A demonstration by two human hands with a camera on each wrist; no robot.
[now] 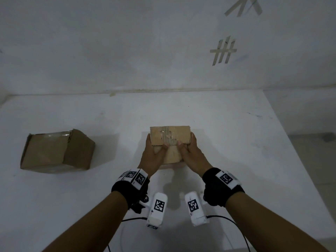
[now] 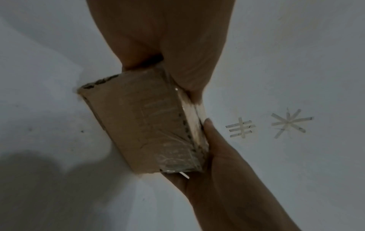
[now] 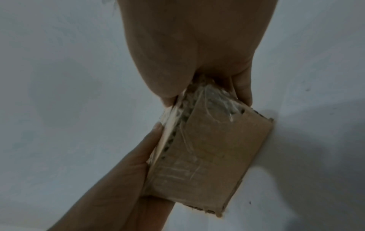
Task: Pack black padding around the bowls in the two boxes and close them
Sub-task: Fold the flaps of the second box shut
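Observation:
A small cardboard box [image 1: 170, 135] with old clear tape sits at the middle of the white table [image 1: 236, 151], its flaps folded down. My left hand [image 1: 155, 145] grips its left side with the thumb on the near flap. My right hand [image 1: 187, 143] grips the right side the same way. The left wrist view shows the box [image 2: 146, 121] between both hands, and so does the right wrist view of the box [image 3: 209, 156]. A larger cardboard box [image 1: 56, 151] stands at the left, flaps down, one flap raised a little. No bowl or black padding shows.
The table meets a white wall [image 1: 127, 42] at the back, which carries tape marks [image 1: 224, 50]. The table's right edge [image 1: 298, 142] drops to the floor. Thin black cables [image 1: 231, 222] lie near the front edge.

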